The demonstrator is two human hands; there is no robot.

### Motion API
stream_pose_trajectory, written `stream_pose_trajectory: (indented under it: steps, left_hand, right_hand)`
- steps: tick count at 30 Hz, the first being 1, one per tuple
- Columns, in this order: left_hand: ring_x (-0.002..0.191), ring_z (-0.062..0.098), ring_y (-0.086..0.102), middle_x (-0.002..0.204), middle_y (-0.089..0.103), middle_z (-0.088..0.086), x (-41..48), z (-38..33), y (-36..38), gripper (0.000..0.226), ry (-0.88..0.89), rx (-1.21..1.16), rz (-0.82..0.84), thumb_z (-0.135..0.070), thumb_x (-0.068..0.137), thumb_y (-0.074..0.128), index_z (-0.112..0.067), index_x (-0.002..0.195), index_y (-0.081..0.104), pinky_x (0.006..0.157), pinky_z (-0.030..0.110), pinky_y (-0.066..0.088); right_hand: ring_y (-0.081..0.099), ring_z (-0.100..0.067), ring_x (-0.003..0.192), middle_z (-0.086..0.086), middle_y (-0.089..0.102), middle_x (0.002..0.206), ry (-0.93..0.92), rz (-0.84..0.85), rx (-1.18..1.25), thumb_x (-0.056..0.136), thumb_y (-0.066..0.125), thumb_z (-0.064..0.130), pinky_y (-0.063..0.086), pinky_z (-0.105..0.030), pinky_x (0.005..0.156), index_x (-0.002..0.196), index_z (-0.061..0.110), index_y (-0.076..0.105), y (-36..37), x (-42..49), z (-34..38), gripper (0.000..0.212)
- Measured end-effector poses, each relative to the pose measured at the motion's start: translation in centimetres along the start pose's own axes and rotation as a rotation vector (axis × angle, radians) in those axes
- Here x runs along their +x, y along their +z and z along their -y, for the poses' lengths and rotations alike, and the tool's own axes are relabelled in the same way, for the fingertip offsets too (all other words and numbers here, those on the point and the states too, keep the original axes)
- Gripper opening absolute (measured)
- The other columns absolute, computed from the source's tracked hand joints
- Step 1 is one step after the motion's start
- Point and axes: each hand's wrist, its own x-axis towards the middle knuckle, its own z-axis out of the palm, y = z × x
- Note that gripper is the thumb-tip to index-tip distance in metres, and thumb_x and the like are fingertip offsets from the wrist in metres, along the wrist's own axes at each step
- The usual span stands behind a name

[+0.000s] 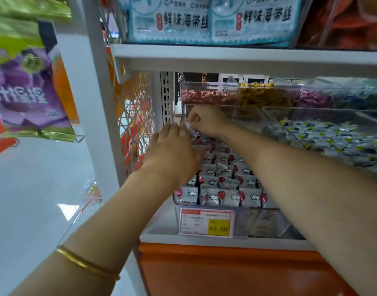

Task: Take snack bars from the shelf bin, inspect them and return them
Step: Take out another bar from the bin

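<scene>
The left hand point(172, 150) covers the snack bars point(226, 195) at the rear left corner of the bin point(176, 202). The right hand point(202, 120) pinches a wrapper point(188, 125), of which only a white corner shows. On the price label point(205, 223), the small print beside 15.80 is unreadable. The hanging bags point(27, 92) are blurred and cut by the left edge.

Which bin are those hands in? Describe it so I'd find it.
Look beneath the white shelf holding blue seaweed packets. At the left end sits a clear bin with a yellow-and-white price tag. Only its snack bars are silver with white clouds and red dots.
</scene>
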Motion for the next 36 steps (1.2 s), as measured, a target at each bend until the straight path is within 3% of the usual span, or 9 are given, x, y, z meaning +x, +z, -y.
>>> stream_pose_trajectory:
  steps: [2,5,9,17,21,25,30,34,36]
  left_hand:
    - [0.145,0.021,-0.001,0.158,0.006,0.008,0.1,0.1,0.2,0.071,0.004,-0.064,-0.018,-0.049,0.096,0.03,-0.008,0.149,0.005,0.116,0.037,0.003]
    - [0.145,0.021,0.002,0.158,0.01,0.007,0.2,0.4,0.6,0.07,0.017,-0.121,-0.051,-0.046,0.096,0.034,-0.009,0.149,0.009,0.116,0.037,0.005]
    - [0.145,0.022,0.006,0.156,0.014,0.007,0.3,0.3,1.0,0.068,0.032,-0.17,-0.093,-0.044,0.095,0.036,-0.007,0.148,0.012,0.116,0.038,0.011]
    - [0.144,0.02,0.006,0.156,0.014,0.005,0.6,0.4,1.4,0.068,0.041,-0.238,-0.111,-0.038,0.095,0.041,-0.008,0.149,0.01,0.115,0.035,0.012]
    - [0.144,0.02,0.005,0.156,0.014,0.005,0.6,0.4,1.6,0.069,0.032,-0.259,-0.113,-0.038,0.094,0.042,-0.009,0.149,0.01,0.115,0.036,0.014]
    - [0.142,0.02,0.01,0.154,0.019,0.006,0.7,0.5,1.5,0.068,0.027,-0.3,-0.125,-0.038,0.094,0.043,-0.008,0.148,0.014,0.114,0.037,0.017]
    - [0.14,0.023,0.016,0.153,0.022,0.008,-0.2,0.8,0.7,0.066,0.041,-0.354,-0.21,-0.04,0.095,0.043,-0.009,0.147,0.018,0.112,0.04,0.02]
    - [0.127,0.024,0.034,0.139,0.039,0.01,-3.0,0.2,-0.3,0.051,0.098,-0.388,-0.542,-0.036,0.095,0.046,-0.008,0.137,0.038,0.1,0.027,0.028]
    - [0.112,0.019,0.046,0.131,0.044,0.008,-4.5,-0.5,-0.4,0.051,0.113,-0.504,-0.495,-0.039,0.094,0.047,-0.01,0.136,0.043,0.092,0.022,0.032]
  right_hand:
    - [0.057,-0.024,0.105,-0.007,0.064,0.11,0.008,0.045,-0.09,0.094,0.047,0.015,0.043,-0.047,0.097,0.101,0.012,0.065,0.3,0.2,0.0,0.02]
    - [0.058,-0.022,0.1,-0.007,0.063,0.107,0.033,-0.019,-0.041,0.094,0.044,0.011,0.046,-0.039,0.088,0.102,0.011,0.062,0.2,0.8,-0.5,0.02]
    - [0.056,-0.02,0.103,-0.006,0.062,0.109,0.031,-0.138,-0.123,0.091,0.049,0.006,0.047,-0.036,0.089,0.102,0.01,0.062,0.4,2.2,-0.9,0.018]
    - [0.048,-0.024,0.112,-0.007,0.058,0.11,0.047,-0.143,-0.427,0.088,0.06,0.012,0.047,-0.037,0.09,0.103,0.007,0.064,2.2,4.0,-0.4,0.016]
    - [0.06,-0.018,0.092,-0.008,0.065,0.099,0.079,-0.178,-0.175,0.091,0.056,0.016,0.052,-0.032,0.085,0.096,0.006,0.064,1.3,3.9,-0.1,0.014]
    - [0.053,-0.004,0.075,0.004,0.055,0.086,0.043,-0.422,0.024,0.095,0.05,0.017,0.042,-0.015,0.067,0.097,0.007,0.058,-1.0,1.6,0.6,0.013]
    - [0.052,-0.013,0.085,0.0,0.056,0.095,0.09,-0.652,0.309,0.095,0.051,0.014,0.037,-0.017,0.069,0.099,0.005,0.058,-4.4,-4.2,1.2,0.012]
    - [0.065,-0.031,0.076,-0.011,0.065,0.094,0.185,-0.589,0.658,0.094,0.052,0.011,0.055,-0.04,0.068,0.085,0.013,0.053,-7.2,-10.9,1.7,0.01]
    - [0.063,-0.025,0.066,-0.008,0.063,0.088,0.206,-0.539,0.8,0.095,0.05,0.008,0.055,-0.033,0.058,0.085,0.009,0.053,-7.7,-14.5,1.8,0.011]
